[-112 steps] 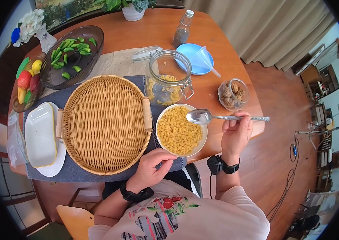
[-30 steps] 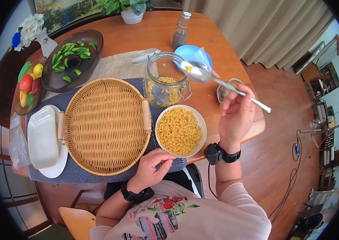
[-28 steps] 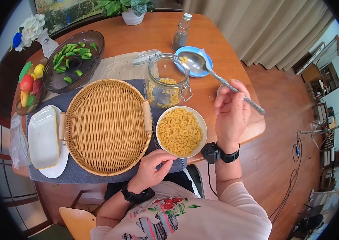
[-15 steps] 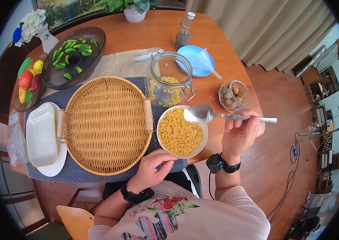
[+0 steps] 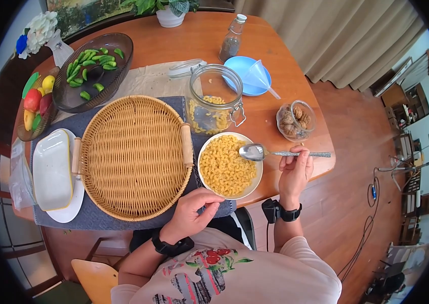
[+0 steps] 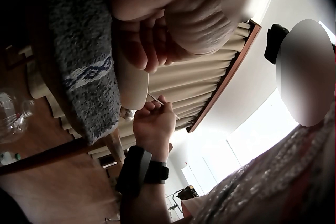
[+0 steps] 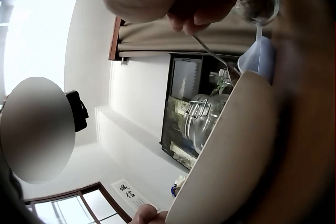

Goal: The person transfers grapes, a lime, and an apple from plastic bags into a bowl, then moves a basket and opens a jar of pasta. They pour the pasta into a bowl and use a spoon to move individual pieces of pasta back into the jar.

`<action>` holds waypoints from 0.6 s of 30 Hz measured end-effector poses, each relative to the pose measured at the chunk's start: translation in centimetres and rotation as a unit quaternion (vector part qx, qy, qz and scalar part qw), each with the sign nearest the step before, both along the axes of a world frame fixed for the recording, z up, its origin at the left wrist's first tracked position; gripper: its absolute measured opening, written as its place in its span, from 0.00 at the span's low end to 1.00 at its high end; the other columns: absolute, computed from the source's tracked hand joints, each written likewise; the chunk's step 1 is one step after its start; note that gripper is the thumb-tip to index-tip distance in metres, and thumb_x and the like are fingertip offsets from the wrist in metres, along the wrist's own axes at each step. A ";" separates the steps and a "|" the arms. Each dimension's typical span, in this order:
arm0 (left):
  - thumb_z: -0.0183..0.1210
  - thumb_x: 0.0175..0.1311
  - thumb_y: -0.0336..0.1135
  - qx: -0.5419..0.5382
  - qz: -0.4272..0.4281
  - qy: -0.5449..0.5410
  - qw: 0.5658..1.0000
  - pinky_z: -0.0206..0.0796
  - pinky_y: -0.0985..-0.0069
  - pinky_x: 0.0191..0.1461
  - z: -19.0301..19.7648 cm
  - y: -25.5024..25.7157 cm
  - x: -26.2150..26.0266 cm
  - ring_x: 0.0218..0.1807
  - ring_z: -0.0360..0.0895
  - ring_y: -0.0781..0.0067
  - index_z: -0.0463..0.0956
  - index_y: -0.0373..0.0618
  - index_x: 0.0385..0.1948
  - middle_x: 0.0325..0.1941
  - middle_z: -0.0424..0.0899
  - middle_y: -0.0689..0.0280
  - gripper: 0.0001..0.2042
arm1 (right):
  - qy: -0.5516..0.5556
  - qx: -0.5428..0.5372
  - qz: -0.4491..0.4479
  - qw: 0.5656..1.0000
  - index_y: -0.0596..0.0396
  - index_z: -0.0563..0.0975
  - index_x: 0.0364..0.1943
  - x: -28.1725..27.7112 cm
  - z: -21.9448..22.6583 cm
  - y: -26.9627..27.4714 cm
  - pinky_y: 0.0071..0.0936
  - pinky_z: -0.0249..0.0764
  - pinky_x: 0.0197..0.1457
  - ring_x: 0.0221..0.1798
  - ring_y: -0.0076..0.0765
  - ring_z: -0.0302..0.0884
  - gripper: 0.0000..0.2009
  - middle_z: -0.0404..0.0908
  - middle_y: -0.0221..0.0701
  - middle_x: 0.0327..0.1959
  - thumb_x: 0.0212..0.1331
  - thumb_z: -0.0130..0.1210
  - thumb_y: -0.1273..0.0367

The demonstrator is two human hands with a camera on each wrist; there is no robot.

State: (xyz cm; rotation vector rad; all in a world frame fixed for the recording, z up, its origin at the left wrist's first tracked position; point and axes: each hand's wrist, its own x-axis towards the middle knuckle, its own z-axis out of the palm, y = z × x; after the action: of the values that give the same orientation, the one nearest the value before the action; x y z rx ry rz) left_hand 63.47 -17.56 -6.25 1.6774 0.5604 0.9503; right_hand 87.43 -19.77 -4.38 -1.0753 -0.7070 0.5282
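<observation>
At the left of the wooden worktop [image 5: 196, 35] are a fruit basket [image 5: 46, 117] and, nearer, a white dish [image 5: 52, 175]. A round wicker basket [image 5: 133, 157] rests on the blue cloth [image 5: 62, 117]. The left hand [image 5: 190, 215] is loosely bent, thumb apart, fingertips at the near rim of the pasta bowl [image 5: 258, 177], which lies just right of and beyond it. Beyond the bowl stands a clip-top jar [image 5: 213, 109]. The spoon [image 5: 253, 152] hovers over the bowl's right side, its handle pinched in the right hand [image 5: 295, 176]. Farther right are a beige curtain [image 5: 346, 38] and the wooden floor [image 5: 343, 202].
</observation>
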 end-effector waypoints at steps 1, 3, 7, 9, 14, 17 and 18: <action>0.54 0.53 0.21 -0.002 0.001 -0.002 1.000 0.68 0.81 0.33 0.0 0.0 0.0 0.29 0.75 0.73 0.76 0.37 0.33 0.30 0.78 0.61 0.06 | -0.007 -0.006 0.000 1.000 0.57 0.69 0.34 0.0 -0.1 0.0 0.16 0.60 0.22 0.20 0.20 0.62 0.15 0.64 0.26 0.18 0.66 0.38 0.60; 0.54 0.53 0.21 -0.002 0.000 0.000 1.000 0.68 0.81 0.33 0.0 0.0 0.0 0.29 0.75 0.74 0.76 0.37 0.33 0.30 0.78 0.61 0.06 | -0.006 -0.016 -0.001 1.000 0.56 0.69 0.33 -0.4 0.0 0.2 0.16 0.59 0.22 0.19 0.21 0.61 0.14 0.63 0.25 0.17 0.66 0.38 0.60; 0.54 0.53 0.20 -0.004 0.000 -0.002 1.000 0.67 0.81 0.33 0.0 0.0 0.0 0.29 0.75 0.74 0.76 0.38 0.33 0.30 0.78 0.61 0.06 | 0.027 -0.039 0.002 0.999 0.55 0.69 0.33 -0.9 0.0 0.3 0.16 0.59 0.22 0.19 0.21 0.61 0.14 0.63 0.25 0.17 0.66 0.37 0.60; 0.54 0.54 0.21 -0.002 0.000 -0.002 1.000 0.67 0.81 0.33 0.0 0.0 0.0 0.29 0.75 0.74 0.76 0.38 0.33 0.30 0.78 0.61 0.06 | 0.046 -0.032 0.011 0.998 0.55 0.69 0.33 -0.7 -0.1 0.4 0.16 0.59 0.22 0.19 0.21 0.61 0.14 0.63 0.25 0.17 0.67 0.37 0.60; 0.54 0.54 0.21 -0.014 -0.002 -0.003 1.000 0.67 0.81 0.33 -0.2 -0.1 0.0 0.29 0.75 0.74 0.76 0.38 0.33 0.30 0.77 0.61 0.06 | 0.070 -0.037 0.017 0.997 0.55 0.69 0.33 -0.6 -0.3 0.5 0.16 0.59 0.22 0.20 0.21 0.61 0.14 0.63 0.25 0.17 0.66 0.37 0.60; 0.54 0.54 0.21 -0.012 0.001 -0.002 1.000 0.67 0.82 0.33 -0.2 -0.1 0.1 0.29 0.75 0.74 0.76 0.38 0.33 0.30 0.77 0.61 0.06 | 0.076 -0.042 0.009 0.996 0.55 0.69 0.33 -0.5 -0.7 0.4 0.16 0.59 0.22 0.20 0.20 0.61 0.14 0.63 0.25 0.18 0.66 0.38 0.60; 0.54 0.54 0.21 -0.012 0.001 -0.001 1.000 0.67 0.82 0.32 -0.2 -0.1 0.0 0.29 0.75 0.74 0.76 0.38 0.33 0.30 0.77 0.61 0.06 | 0.074 -0.030 0.010 0.997 0.55 0.69 0.33 -0.4 -0.8 0.4 0.15 0.60 0.21 0.19 0.20 0.62 0.14 0.65 0.25 0.18 0.66 0.38 0.60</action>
State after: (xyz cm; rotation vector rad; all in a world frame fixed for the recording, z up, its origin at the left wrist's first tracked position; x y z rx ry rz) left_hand 63.52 -17.69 -6.43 1.6543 0.5691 0.9437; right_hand 87.04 -19.41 -5.19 -1.0744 -0.5753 0.6426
